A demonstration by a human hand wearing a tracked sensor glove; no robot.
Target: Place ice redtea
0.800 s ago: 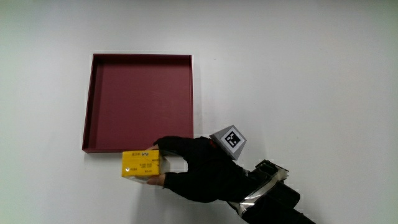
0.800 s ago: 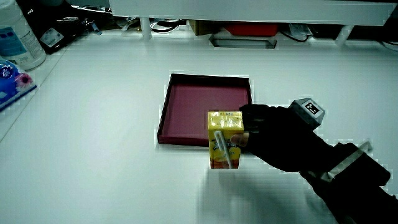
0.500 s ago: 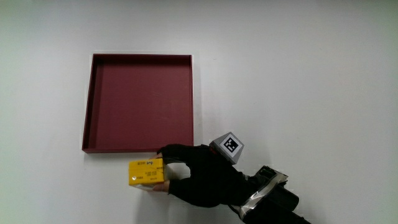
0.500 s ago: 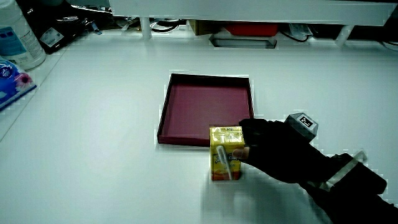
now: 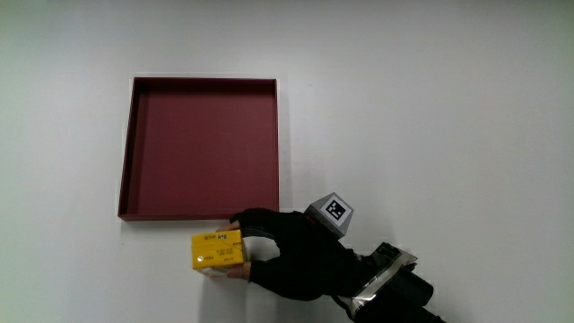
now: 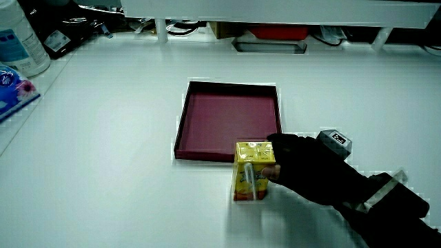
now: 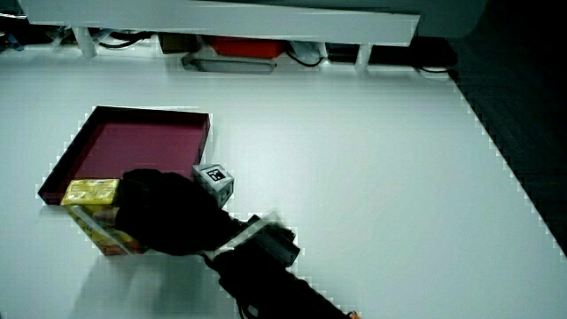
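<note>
The ice red tea is a yellow drink carton (image 5: 218,250) with a straw on its front face (image 6: 251,172). It stands upright on the white table, just nearer to the person than the dark red tray (image 5: 199,148). The gloved hand (image 5: 287,251) is shut on the carton from its side, thumb and fingers wrapped round it, in the main view and in both side views (image 6: 303,169) (image 7: 164,213). The carton (image 7: 93,213) is partly covered by the hand. The tray (image 6: 227,114) (image 7: 133,142) holds nothing.
A low partition with cables and a red box under it runs along the table's edge farthest from the person (image 6: 275,31). A plastic bottle (image 6: 21,38) and a small packet (image 6: 17,93) sit at a table edge in a side view.
The hand has carried the carton a little nearer to the person and lowered it, away from the tray's near rim, down to the table; the grip stays closed.
</note>
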